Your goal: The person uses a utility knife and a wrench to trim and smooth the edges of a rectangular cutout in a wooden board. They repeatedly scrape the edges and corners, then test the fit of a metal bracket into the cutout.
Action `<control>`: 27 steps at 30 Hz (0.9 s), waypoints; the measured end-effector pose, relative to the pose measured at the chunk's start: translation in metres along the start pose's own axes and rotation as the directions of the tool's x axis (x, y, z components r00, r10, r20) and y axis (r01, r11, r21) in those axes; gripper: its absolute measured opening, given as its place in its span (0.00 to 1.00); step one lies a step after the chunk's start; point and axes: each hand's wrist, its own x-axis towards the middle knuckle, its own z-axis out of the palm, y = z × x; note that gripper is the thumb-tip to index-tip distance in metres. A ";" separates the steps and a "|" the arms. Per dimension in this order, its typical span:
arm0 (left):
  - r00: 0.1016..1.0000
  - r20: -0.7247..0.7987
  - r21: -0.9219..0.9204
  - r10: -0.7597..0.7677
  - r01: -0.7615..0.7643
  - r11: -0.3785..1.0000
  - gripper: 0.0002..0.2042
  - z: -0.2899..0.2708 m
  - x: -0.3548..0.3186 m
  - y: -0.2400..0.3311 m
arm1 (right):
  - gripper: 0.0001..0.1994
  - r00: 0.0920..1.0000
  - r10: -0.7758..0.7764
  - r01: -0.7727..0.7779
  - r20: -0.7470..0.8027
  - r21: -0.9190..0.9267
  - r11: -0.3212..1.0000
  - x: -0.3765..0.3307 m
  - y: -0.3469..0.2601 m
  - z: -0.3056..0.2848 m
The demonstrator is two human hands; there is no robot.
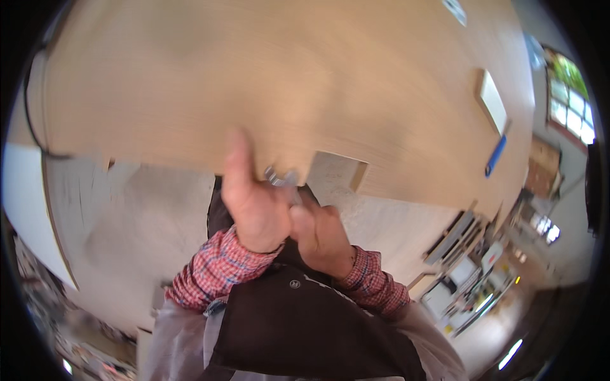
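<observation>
Two hands meet in front of one big wooden worktop (356, 76). The left hand (254, 206) and right hand (321, 238) close their fingers on one small metal piece (281, 177). One blue pen (495, 156) lies far off.

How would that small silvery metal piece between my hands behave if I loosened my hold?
The small metal piece looks rigid, so it likely won't flex. It seems light for the hands, pinched at fingertips. Its shiny, blurred surface hints it could slip; shape is unclear, so rolling can't be judged.
</observation>
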 end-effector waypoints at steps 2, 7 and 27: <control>0.997 0.059 0.122 0.044 -0.051 0.991 0.27 0.000 0.002 0.006 | 0.11 0.994 0.059 -0.065 0.094 0.068 0.996 -0.016 0.010 -0.002; 0.922 0.313 0.828 -0.228 -0.147 0.542 0.28 -0.036 -0.010 0.045 | 0.18 0.927 0.089 0.005 -0.364 0.249 0.968 -0.031 0.018 0.002; -0.096 0.548 -0.256 -0.831 -0.965 -0.057 0.29 0.189 0.157 0.012 | 0.17 0.456 0.308 0.451 -0.835 0.516 0.728 0.078 0.009 0.085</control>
